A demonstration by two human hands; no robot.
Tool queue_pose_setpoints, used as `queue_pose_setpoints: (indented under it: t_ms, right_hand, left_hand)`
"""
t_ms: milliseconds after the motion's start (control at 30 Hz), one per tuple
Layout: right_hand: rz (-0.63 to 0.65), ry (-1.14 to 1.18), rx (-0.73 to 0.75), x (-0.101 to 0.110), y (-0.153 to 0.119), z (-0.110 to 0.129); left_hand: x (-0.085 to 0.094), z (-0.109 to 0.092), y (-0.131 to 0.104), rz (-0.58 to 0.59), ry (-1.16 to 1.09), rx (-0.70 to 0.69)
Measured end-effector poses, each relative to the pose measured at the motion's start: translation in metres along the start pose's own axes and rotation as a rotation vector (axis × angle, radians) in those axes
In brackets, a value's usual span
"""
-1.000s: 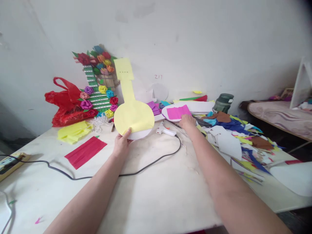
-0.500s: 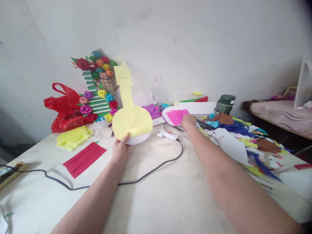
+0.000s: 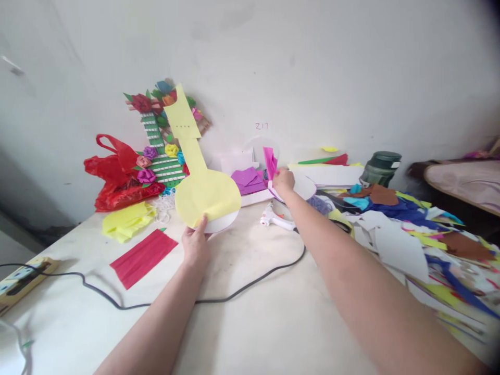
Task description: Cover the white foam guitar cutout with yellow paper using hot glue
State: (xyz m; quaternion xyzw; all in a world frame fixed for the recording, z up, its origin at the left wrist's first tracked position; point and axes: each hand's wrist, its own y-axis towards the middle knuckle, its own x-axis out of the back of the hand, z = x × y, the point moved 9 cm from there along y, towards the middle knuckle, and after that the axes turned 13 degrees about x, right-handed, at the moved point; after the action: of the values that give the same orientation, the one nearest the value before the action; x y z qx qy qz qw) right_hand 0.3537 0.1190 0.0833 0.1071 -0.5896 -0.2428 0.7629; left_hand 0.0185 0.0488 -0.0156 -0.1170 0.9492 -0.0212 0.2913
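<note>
A yellow paper guitar-shaped cutout [image 3: 207, 195], white along its lower edge, is gripped at the bottom by my left hand [image 3: 196, 242], thumb in front. Farther back, my right hand [image 3: 284, 181] is closed on a pink piece of paper [image 3: 270, 160], which stands up from the fingers. Under that hand lies a white rounded cutout [image 3: 304, 186] with a purple edge. Folded purple paper [image 3: 248, 180] is just left of it. A white glue gun [image 3: 276, 217] rests on the table in front of my right hand, its black cord running left.
Red paper [image 3: 144, 258] and yellow crepe paper [image 3: 128, 220] lie at left, near a red plastic bag [image 3: 117, 174] and a flower-decorated green craft [image 3: 167, 169]. A power strip [image 3: 27, 281] sits at the left edge. Paper scraps [image 3: 402, 245] and a dark green bottle [image 3: 380, 167] occupy the right.
My right hand has moved left with the pink paper, lifting it off the white cutout to stand upright. The yellow cutout in my left hand has tilted left at its top.
</note>
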Motion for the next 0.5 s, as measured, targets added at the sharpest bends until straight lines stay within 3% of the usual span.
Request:
queue_pose_setpoints:
  t_ms: [67, 200, 500]
  right_hand:
    - [0.236, 0.023, 0.202, -0.032, 0.010, 0.036]
    - [0.390, 0.044, 0.383, -0.063, 0.015, 0.079]
    - [0.643, -0.122, 0.665, -0.092, -0.025, 0.111]
  left_hand:
    - [0.001, 0.000, 0.000, 0.002, -0.003, -0.005]
    - [0.001, 0.001, 0.000, 0.008, 0.010, 0.003]
    - [-0.002, 0.002, 0.001, 0.043, -0.013, -0.008]
